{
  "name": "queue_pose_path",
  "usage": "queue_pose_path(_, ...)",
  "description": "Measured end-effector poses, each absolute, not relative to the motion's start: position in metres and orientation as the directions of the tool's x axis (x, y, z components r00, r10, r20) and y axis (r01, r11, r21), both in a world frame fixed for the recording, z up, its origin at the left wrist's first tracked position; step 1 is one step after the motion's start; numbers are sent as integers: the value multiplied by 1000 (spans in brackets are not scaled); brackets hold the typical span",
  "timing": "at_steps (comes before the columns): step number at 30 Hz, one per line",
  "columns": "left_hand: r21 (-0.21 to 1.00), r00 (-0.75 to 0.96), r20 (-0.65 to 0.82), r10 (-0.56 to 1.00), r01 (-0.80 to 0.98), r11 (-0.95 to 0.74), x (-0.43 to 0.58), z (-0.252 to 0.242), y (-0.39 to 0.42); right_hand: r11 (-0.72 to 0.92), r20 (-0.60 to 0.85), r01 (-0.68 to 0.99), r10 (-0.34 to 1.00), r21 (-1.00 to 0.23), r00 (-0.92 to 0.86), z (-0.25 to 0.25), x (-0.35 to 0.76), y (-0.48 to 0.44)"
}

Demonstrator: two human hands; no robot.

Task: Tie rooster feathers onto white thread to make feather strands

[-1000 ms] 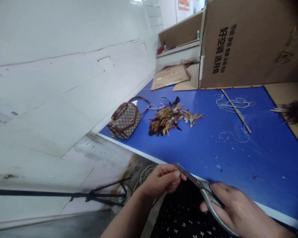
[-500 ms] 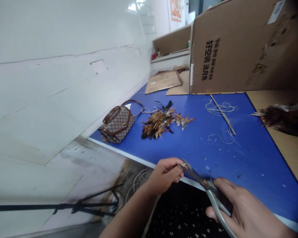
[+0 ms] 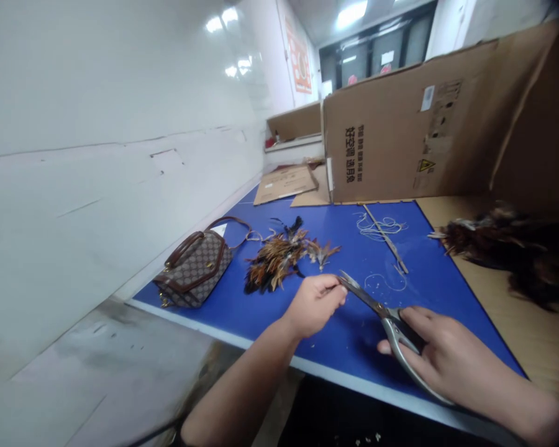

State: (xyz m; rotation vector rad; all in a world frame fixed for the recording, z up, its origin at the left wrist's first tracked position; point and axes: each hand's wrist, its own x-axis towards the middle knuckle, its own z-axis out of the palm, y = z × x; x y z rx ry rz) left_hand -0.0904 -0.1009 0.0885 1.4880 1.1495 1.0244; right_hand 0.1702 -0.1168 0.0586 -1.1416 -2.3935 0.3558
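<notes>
My right hand [image 3: 440,354] holds a pair of grey-handled scissors [image 3: 386,313], blades pointing up and left toward my left hand. The fingertips of my left hand [image 3: 314,304] are pinched right beside the blade tips; what they hold is too small to make out. Beyond my left hand, a pile of brown, orange and black feathers [image 3: 277,257] lies on the blue table [image 3: 326,357], with a smaller feather tuft [image 3: 323,253] at its right side. A thin stick [image 3: 386,239] and loose pale string [image 3: 377,226] lie farther back.
A brown patterned handbag [image 3: 198,267] stands at the table's left edge by the white wall. A large cardboard box [image 3: 382,136] and flat cardboard pieces [image 3: 286,183] are at the back. Dark feathers [image 3: 503,242] lie on the wooden surface [image 3: 484,292] at the right.
The head view has tilted up, showing more of the room behind. Both hands are now over the blue table instead of at its front edge, and the scissor blades look closer together.
</notes>
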Motion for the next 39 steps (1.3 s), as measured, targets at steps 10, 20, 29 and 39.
queue_pose_path(10,990,161,63,985,114,-82,-53,93,-12,584,327,744,807,-325,-491,59,192,-36)
queue_pose_path(20,935,164,123,979,313,-170,-42,89,-6,508,292,723,861,-468,-416,30,199,-32)
queue_pose_path(29,862,210,266,941,385,-330,-23,115,-21,534,394,687,841,-493,-371,38,207,-42)
queue_pose_path(39,738,305,429,850,425,-524,-26,124,-24,640,480,591,765,-491,-430,42,215,-45)
